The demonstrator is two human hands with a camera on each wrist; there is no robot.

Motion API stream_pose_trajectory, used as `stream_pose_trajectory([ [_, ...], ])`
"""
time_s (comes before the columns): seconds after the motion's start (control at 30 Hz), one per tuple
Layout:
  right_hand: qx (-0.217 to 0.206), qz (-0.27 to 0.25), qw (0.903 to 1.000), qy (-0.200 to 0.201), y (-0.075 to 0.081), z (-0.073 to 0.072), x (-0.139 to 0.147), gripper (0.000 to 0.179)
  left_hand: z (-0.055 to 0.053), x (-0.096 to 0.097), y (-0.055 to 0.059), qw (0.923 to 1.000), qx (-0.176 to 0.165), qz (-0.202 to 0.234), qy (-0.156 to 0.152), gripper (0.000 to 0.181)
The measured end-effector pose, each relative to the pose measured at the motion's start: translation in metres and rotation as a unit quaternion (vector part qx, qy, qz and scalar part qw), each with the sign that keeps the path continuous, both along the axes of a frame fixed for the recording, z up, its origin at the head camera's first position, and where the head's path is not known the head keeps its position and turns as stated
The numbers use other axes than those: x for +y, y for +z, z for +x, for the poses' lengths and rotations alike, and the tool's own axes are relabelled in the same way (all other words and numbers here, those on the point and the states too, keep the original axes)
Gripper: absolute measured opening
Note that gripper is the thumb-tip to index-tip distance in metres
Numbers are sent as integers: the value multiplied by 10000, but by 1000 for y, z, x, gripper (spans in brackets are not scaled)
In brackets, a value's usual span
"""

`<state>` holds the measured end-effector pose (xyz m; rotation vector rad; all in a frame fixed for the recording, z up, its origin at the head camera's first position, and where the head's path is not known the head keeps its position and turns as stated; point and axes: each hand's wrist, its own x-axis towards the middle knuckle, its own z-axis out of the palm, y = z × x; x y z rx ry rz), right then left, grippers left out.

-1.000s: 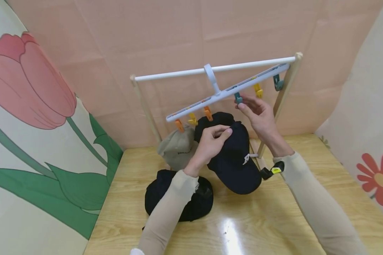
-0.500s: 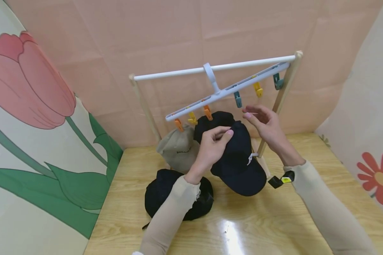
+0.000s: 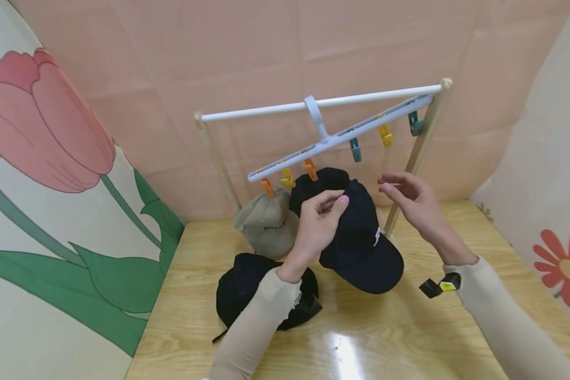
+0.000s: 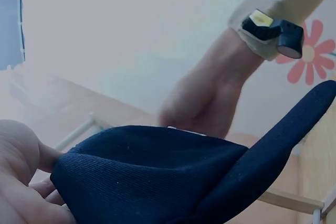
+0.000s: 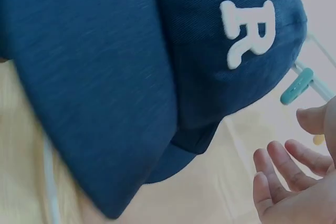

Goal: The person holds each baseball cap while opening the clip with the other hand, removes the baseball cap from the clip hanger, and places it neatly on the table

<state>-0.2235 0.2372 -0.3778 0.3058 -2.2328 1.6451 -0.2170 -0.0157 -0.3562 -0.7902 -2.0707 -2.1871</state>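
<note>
Going left to right, we see a black cap (image 3: 247, 279) lying on the bench (image 3: 185, 295), partly behind the left sleeve, then a grey cap (image 3: 266, 229) below the orange and yellow clips of the hanger (image 3: 324, 140). Next our left hand (image 3: 316, 224) pinches the upper edge of the navy cap (image 3: 358, 250) between thumb and fingers, and another black cap (image 3: 319, 179) shows behind it. The navy cap hangs from that pinch in front of the rack, its brim angled down to the right (the right wrist view shows a white R (image 5: 249, 32) on its front). Above it the middle teal clip (image 3: 355, 150) hangs from the hanger, apart from the cap. Farthest right is our right hand (image 3: 415, 203), its fingers loosely bent and well parted from the thumb, with nothing in them. What has just changed is that this hand has left the teal clip and drawn down and right, while the navy cap has swung slightly rightward; we judge that the cap is not yet clipped and depends on the left hand alone.
</note>
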Motion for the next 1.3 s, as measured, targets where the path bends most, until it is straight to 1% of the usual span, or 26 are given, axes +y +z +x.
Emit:
stream_pose_trajectory([
  [0.1, 60, -6, 10000, 77, -4, 4, 6, 35, 1, 1, 2, 9999, 100, 56, 47, 27],
  [0.2, -57, 117, 9999, 29, -6, 12, 13, 34, 2, 3, 2, 9997, 194, 140, 71, 27],
  [0.37, -380, 425, 9978, -345, -6, 26, 22, 36, 3, 6, 4, 9988, 343, 308, 138, 26],
  [0.47, -435, 537, 9961, -543, -7, 33, 26, 37, 5, 8, 5, 9982, 411, 391, 193, 26],
  [0.6, -466, 655, 9945, -674, -13, 40, 32, 37, 6, 10, 5, 9975, 427, 495, 264, 25],
  [0.73, -441, 589, 9953, -634, -21, 44, 39, 35, 7, 13, 2, 9972, 420, 542, 287, 25],
  [0.83, -469, 658, 9947, -632, -26, 47, 45, 33, 7, 13, 0, 9972, 419, 549, 295, 25],
  [0.9, -603, 828, 9923, -695, -29, 50, 49, 34, 8, 14, -1, 9970, 433, 554, 309, 25],
  [0.97, -787, 1091, 9877, -795, -31, 54, 52, 37, 8, 15, -1, 9969, 453, 561, 316, 25],
  [1.07, -1058, 1320, 9821, -833, -35, 59, 55, 44, 9, 16, -1, 9967, 498, 547, 333, 24],
  [1.17, -1163, 1380, 9808, -741, -41, 62, 56, 46, 9, 17, 0, 9965, 529, 534, 357, 24],
  [1.3, -1221, 1372, 9813, -569, -49, 65, 54, 44, 11, 19, 0, 9965, 539, 525, 366, 25],
])
